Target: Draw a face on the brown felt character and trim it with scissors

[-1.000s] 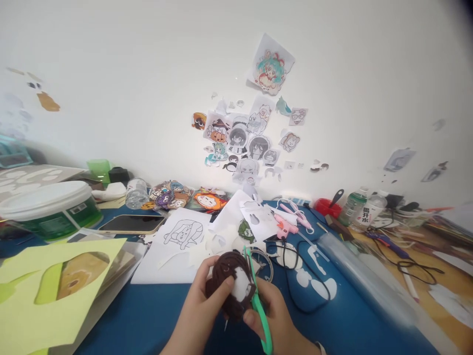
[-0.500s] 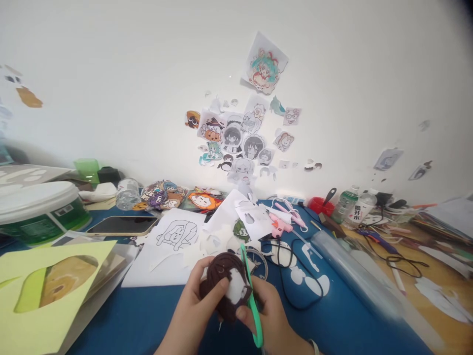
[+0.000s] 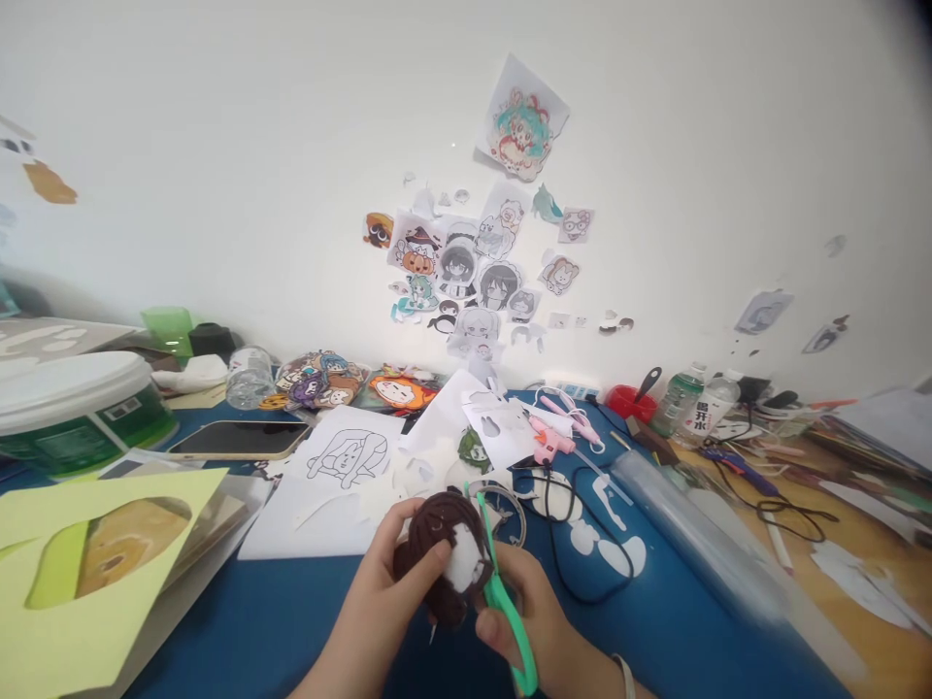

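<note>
At the lower middle, my left hand (image 3: 389, 582) is closed around a dark brown and white cut-out piece (image 3: 435, 519), its thumb pressing on the front. The brown part looks like hair around a white face shape; its material is hard to tell. My right hand (image 3: 543, 607) grips green scissors (image 3: 518, 621) with fingers in the handles. The scissor blades stand slightly apart along the right edge of the piece, pointing away from me. Just beyond lie a metal ring (image 3: 518, 515) and a small green-haired cut-out (image 3: 474, 449).
Left are yellow paper (image 3: 65, 621), a phone (image 3: 240, 440), a lidded tub (image 3: 80, 408) and a line drawing (image 3: 349, 456). To the right lie a pink glue gun (image 3: 548, 442), its black cord, a clear plastic roll (image 3: 703, 534), bottles (image 3: 712, 408) and paper scraps (image 3: 622, 556).
The scissors have opened a little, their handle swinging right and down with my right hand. My left hand keeps its hold, and the piece has barely shifted.
</note>
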Demonstrator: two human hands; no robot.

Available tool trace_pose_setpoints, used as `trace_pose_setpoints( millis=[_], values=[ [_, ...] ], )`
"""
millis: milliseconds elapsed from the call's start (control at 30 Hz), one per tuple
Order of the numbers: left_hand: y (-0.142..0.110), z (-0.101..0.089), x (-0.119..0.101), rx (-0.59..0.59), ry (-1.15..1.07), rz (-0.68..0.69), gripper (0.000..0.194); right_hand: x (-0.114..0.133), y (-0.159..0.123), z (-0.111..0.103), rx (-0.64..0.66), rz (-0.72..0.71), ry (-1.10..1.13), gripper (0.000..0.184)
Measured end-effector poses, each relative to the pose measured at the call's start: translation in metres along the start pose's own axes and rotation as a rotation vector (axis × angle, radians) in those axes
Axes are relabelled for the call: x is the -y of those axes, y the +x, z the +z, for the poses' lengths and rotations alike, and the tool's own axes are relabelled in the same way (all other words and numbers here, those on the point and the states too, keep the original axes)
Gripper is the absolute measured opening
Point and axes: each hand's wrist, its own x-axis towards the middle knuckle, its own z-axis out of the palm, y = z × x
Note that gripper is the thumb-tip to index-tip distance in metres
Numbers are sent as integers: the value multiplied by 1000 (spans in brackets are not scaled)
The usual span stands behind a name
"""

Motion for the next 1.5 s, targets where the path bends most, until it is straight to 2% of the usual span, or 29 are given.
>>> trace_pose_setpoints(
  millis=[300,533,667,1033,1267,1400,1500],
  values=[
    [-3,1,4,-61,37,50,41,25,8,9,15,-16,25,58],
    [-5,2,6,-42,37,84,39,19,-1,4,-25,-47,-25,59],
    [-5,4,4,-66,19,99,40,26,2,3,0,-57,-45,57],
    [-10,7,4,-91,-16,77,41,30,2,16,-43,-12,69,54],
    [-8,6,4,-66,-7,114,37,30,1,6,-40,-46,-61,55],
    [-8,6,4,-88,-11,119,38,29,5,5,2,-35,-38,56],
    [-8,6,5,-89,-12,107,37,31,7,8,-26,-30,-20,55]
  ],
)
